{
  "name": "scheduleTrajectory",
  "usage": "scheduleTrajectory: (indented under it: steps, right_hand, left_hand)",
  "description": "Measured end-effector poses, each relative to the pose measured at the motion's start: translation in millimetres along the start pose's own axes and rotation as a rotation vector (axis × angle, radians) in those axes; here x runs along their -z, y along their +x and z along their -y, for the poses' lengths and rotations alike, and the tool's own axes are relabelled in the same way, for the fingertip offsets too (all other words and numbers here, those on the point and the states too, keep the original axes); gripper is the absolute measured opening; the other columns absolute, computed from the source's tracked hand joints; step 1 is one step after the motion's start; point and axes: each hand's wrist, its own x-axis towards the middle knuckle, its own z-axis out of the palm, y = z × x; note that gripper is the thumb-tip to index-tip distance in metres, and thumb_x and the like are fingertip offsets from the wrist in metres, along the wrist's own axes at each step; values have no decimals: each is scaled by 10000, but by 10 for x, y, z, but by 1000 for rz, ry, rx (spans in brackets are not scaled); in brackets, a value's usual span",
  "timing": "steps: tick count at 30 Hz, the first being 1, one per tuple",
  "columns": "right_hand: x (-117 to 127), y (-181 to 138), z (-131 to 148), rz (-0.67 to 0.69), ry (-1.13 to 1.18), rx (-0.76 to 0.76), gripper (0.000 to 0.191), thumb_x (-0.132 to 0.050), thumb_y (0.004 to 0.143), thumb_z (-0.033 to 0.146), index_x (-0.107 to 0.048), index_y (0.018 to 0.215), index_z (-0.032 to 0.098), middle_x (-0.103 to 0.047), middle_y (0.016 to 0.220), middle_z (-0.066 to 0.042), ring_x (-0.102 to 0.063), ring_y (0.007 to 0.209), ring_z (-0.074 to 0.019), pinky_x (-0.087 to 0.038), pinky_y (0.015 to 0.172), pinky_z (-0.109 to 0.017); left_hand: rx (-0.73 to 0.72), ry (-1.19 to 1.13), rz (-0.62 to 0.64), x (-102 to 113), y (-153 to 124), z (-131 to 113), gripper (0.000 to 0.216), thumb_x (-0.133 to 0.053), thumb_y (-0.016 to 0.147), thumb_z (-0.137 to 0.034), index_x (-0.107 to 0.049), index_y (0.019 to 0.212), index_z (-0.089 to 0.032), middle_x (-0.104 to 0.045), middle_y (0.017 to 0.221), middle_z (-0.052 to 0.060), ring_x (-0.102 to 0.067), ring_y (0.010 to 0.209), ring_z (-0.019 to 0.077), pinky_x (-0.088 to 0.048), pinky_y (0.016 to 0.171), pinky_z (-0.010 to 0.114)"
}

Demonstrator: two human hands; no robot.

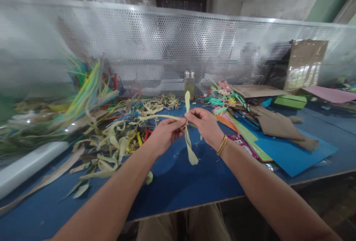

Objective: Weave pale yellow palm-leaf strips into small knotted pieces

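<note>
My left hand and my right hand meet in front of me above the blue table. Both are closed, fingertips pinching a pale green leaf strip where it crosses between them. One end of the strip points up past my fingers, and the other hangs down with a slight twist. A longer pale stem-like strip runs out to the left from the same pinch. Fingers cover the crossing, so I cannot tell whether it is knotted.
Curled dry leaf strips lie heaped at left, near a white box-like object and bundled coloured strands. A glass bottle stands at the back by a perforated metal screen. Blue card and brown cardboard lie right.
</note>
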Motion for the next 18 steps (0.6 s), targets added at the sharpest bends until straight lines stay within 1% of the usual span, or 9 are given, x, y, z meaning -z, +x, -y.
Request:
scheduleTrajectory:
  steps: [4,10,14,18]
  right_hand:
    - [13,8,13,-19,35,6,292,-699,708,445,-584,664,181,-546,657,26,-487,634,-101,-415,657,-259]
    - [15,7,16,-20,66,3,260,-700,707,412,-584,666,183,-548,662,24,-492,648,-105,-418,655,-256]
    - [5,0,-16,-32,35,27,237,-685,717,388,-581,664,182,-539,654,28,-469,630,-101,-404,645,-254]
    - [-11,-11,-32,-59,27,53,222,-676,720,370,-569,659,185,-522,646,34,-461,630,-101,-397,645,-253]
  left_hand:
    - [20,-56,-36,-16,-3,-13,224,-777,685,-322,-667,653,-129,-583,626,-10,-525,547,73,-441,544,206]
    - [16,-10,-41,-20,-4,-13,174,-791,657,-253,-684,686,-118,-589,621,-6,-521,557,69,-430,542,191]
    - [7,0,-23,-11,2,-1,172,-792,652,-243,-675,669,-119,-575,617,-13,-509,550,63,-420,536,188]
    - [-9,8,1,2,8,16,167,-793,658,-244,-677,696,-130,-573,636,-21,-502,552,57,-414,539,188]
